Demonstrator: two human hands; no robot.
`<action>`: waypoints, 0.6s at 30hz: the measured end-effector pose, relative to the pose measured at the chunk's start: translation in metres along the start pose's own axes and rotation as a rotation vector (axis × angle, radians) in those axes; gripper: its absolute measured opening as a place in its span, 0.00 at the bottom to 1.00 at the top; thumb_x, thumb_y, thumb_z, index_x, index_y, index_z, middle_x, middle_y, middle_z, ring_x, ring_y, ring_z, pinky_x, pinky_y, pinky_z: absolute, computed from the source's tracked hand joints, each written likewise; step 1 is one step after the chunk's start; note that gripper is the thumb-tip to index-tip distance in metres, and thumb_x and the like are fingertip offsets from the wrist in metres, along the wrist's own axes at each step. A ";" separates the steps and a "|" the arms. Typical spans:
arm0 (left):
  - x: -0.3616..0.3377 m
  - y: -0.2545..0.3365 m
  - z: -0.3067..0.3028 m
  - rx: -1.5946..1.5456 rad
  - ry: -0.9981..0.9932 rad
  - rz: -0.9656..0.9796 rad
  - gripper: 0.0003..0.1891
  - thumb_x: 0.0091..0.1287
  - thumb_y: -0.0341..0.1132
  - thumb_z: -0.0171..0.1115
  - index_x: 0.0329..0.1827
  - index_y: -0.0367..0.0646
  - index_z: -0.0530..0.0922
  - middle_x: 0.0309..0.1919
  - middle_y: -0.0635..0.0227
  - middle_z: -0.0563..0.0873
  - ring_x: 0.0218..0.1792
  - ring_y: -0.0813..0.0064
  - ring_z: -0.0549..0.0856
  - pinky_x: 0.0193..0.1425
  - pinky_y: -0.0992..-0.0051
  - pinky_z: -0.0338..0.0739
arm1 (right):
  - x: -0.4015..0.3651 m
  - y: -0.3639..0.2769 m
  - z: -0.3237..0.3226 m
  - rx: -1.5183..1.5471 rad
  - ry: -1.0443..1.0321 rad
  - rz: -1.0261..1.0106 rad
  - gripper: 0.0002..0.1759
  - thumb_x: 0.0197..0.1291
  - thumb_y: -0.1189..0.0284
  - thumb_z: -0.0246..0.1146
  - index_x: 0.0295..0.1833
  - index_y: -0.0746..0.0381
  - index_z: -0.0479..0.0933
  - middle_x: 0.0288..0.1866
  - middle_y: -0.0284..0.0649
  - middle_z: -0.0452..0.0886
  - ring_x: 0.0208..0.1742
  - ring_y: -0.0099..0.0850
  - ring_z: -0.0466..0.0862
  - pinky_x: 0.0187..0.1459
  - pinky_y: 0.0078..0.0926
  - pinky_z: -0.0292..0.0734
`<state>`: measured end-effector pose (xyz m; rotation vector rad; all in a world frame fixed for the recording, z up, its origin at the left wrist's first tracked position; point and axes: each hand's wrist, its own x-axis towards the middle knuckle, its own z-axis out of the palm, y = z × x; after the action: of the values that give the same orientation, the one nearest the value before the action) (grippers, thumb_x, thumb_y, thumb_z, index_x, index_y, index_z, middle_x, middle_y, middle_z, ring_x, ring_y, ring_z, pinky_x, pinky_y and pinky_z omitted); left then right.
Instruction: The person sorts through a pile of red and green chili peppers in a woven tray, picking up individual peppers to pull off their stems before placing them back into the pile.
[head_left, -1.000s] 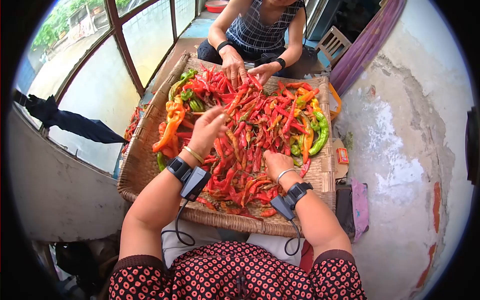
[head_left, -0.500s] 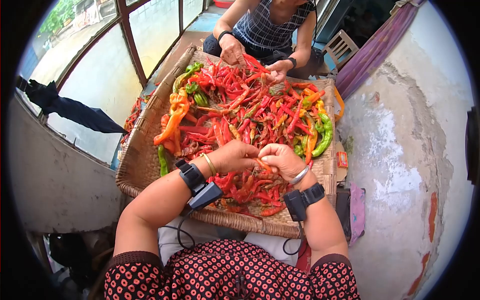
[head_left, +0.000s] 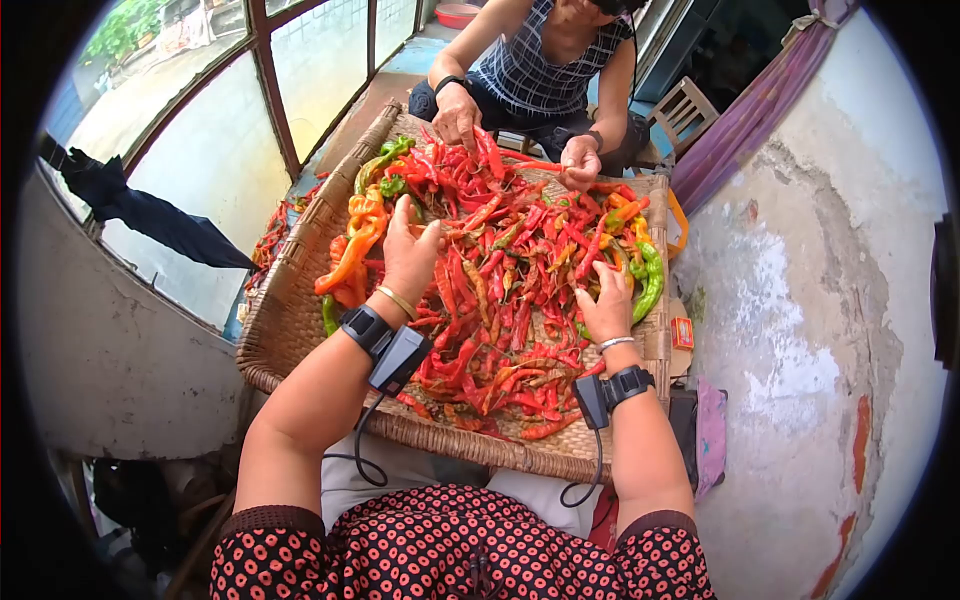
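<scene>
A shallow woven basket (head_left: 290, 310) holds a heap of red peppers (head_left: 510, 290). Over its left part, my left hand (head_left: 410, 250) is open with fingers spread, beside the orange peppers (head_left: 352, 250). My right hand (head_left: 608, 305) is open too, low over the right side of the heap, near a curved green pepper (head_left: 652, 275). Neither hand shows anything in its grip. Green peppers (head_left: 378, 160) lie along the upper left edge. Across the basket, a co-worker's hands (head_left: 580, 162) handle red peppers at the far edge.
The co-worker (head_left: 545, 70) sits beyond the basket, near a wooden chair (head_left: 682, 115). A folded dark umbrella (head_left: 150, 215) hangs by the windows at left. A small red box (head_left: 682, 333) stands right of the basket, before a cracked wall (head_left: 800, 330).
My hands were together over the near heap at an orange-red pepper; they have parted and opened, left hand up and leftward, right hand slightly rightward. The co-worker's hands have moved apart.
</scene>
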<state>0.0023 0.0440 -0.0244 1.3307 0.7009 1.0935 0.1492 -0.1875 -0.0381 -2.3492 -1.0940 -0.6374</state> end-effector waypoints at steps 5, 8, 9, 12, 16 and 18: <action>-0.016 -0.025 0.002 0.057 -0.535 -0.091 0.09 0.56 0.31 0.58 0.38 0.37 0.78 0.27 0.69 0.81 0.31 0.82 0.78 0.35 0.81 0.73 | 0.000 -0.002 0.010 0.197 -0.464 0.388 0.37 0.42 0.69 0.66 0.60 0.57 0.58 0.34 0.48 0.77 0.36 0.44 0.77 0.41 0.38 0.71; -0.036 -0.004 0.002 0.359 -0.746 -0.046 0.08 0.55 0.33 0.58 0.34 0.39 0.79 0.26 0.64 0.82 0.30 0.76 0.81 0.36 0.77 0.74 | 0.000 -0.006 0.017 0.321 -0.298 0.503 0.35 0.43 0.68 0.65 0.59 0.57 0.59 0.29 0.44 0.78 0.31 0.40 0.79 0.35 0.34 0.72; -0.040 -0.007 0.003 0.434 -0.858 0.158 0.08 0.55 0.34 0.57 0.34 0.41 0.79 0.26 0.62 0.82 0.30 0.70 0.81 0.36 0.74 0.75 | 0.000 -0.004 0.021 0.321 -0.299 0.501 0.35 0.43 0.68 0.65 0.59 0.57 0.59 0.29 0.44 0.78 0.31 0.40 0.79 0.35 0.34 0.72; -0.045 -0.007 0.005 0.534 -1.058 0.369 0.08 0.54 0.33 0.57 0.34 0.40 0.79 0.27 0.59 0.82 0.31 0.64 0.81 0.37 0.71 0.75 | 0.001 0.000 0.028 0.456 -0.276 0.579 0.34 0.43 0.68 0.65 0.58 0.57 0.60 0.30 0.45 0.78 0.32 0.41 0.79 0.36 0.35 0.72; -0.049 -0.003 0.004 0.592 -1.201 0.375 0.08 0.52 0.32 0.58 0.35 0.40 0.79 0.29 0.59 0.81 0.33 0.62 0.81 0.39 0.70 0.75 | 0.001 0.006 0.036 0.325 -0.273 0.383 0.27 0.44 0.67 0.65 0.52 0.59 0.67 0.34 0.48 0.78 0.37 0.45 0.77 0.40 0.37 0.71; -0.048 -0.003 0.004 0.609 -1.217 0.365 0.09 0.52 0.32 0.58 0.35 0.40 0.79 0.29 0.59 0.81 0.33 0.62 0.81 0.39 0.69 0.75 | 0.003 0.007 0.037 0.237 -0.264 0.310 0.19 0.45 0.67 0.65 0.45 0.59 0.72 0.38 0.48 0.76 0.41 0.46 0.75 0.42 0.39 0.70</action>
<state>-0.0110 -0.0009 -0.0348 2.3408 -0.1749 0.1374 0.1641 -0.1683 -0.0666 -2.3647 -0.8284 -0.0815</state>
